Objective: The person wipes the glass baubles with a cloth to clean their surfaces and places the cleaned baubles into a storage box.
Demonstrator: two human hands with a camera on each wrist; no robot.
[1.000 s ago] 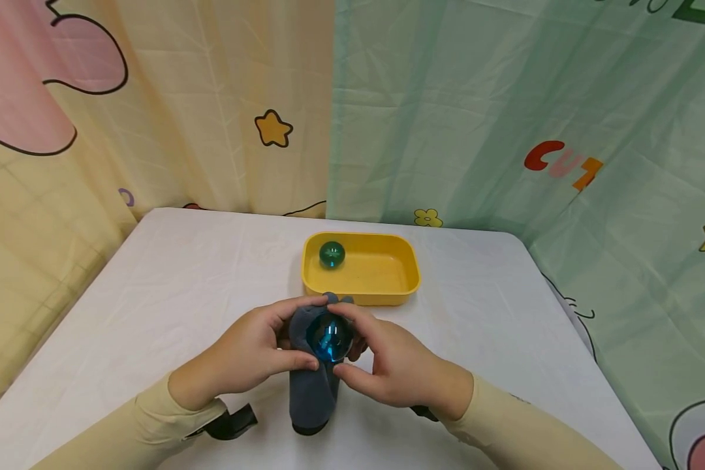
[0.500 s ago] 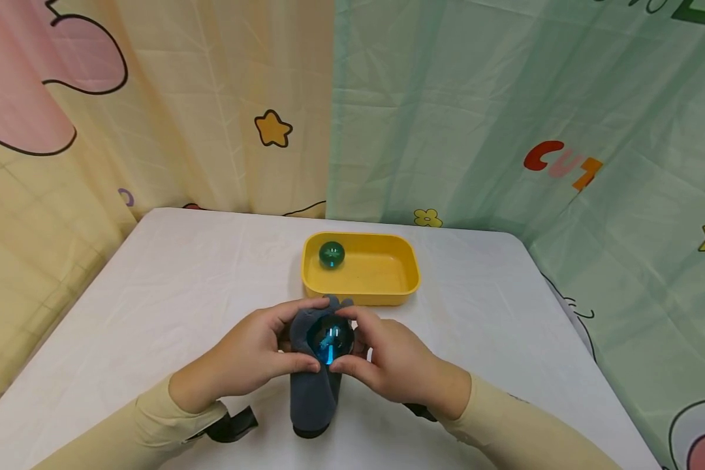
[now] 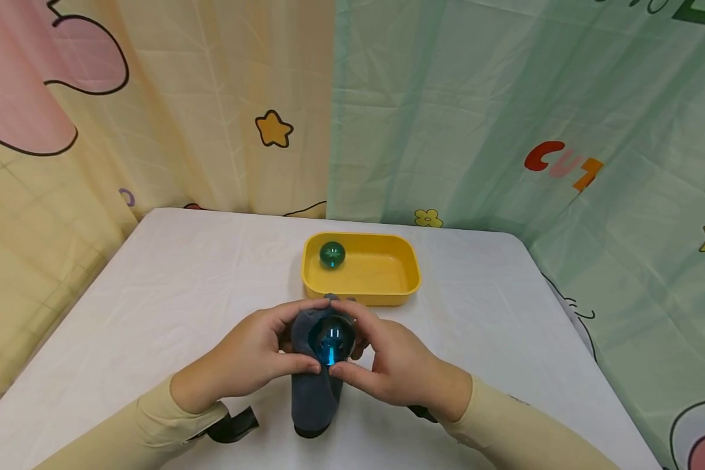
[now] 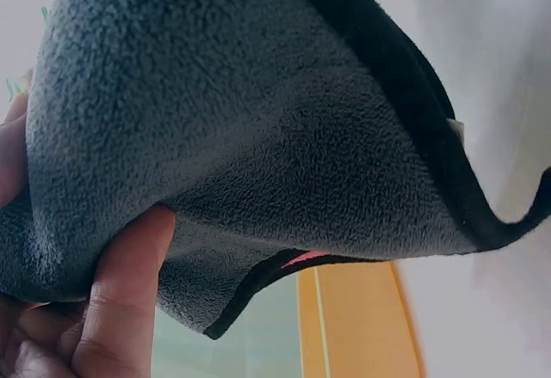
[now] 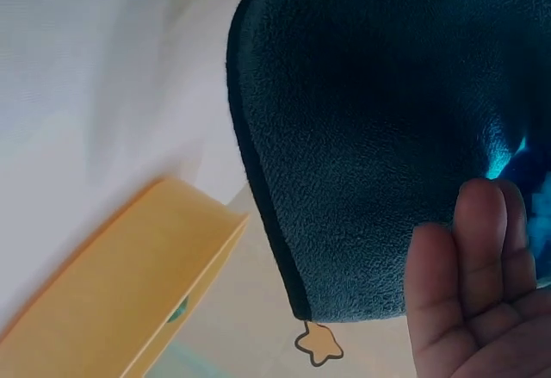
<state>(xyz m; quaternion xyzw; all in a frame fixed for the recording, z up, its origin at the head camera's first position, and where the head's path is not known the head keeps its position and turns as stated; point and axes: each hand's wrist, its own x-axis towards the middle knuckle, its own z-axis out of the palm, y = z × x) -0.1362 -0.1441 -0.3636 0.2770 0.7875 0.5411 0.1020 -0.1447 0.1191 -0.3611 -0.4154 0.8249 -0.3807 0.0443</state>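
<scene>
A shiny, see-through blue ball (image 3: 332, 339) sits in a dark grey plush cloth (image 3: 314, 405) near the middle of the table. My left hand (image 3: 243, 356) grips the cloth around the ball's left side, thumb in front and fingers behind. From the right, my right hand (image 3: 399, 362) holds the ball with thumb at its near side and index finger over its far side. Black edging runs along the cloth (image 4: 258, 137) in the left wrist view, with its lower end hanging down. In the right wrist view, the fingers (image 5: 482, 232) lie against the cloth beside a blue glint.
Just beyond the hands stands a yellow tray (image 3: 382, 299). A see-through green ball (image 3: 331, 254) lies at the tray's left end. White cloth covers the table (image 3: 211, 261), and patterned curtains (image 3: 435, 117) hang behind and at the sides.
My right index finger has shifted to the far side of the ball, now close to the left fingertips. The left hand keeps nearly the same place; tray and green ball are unmoved.
</scene>
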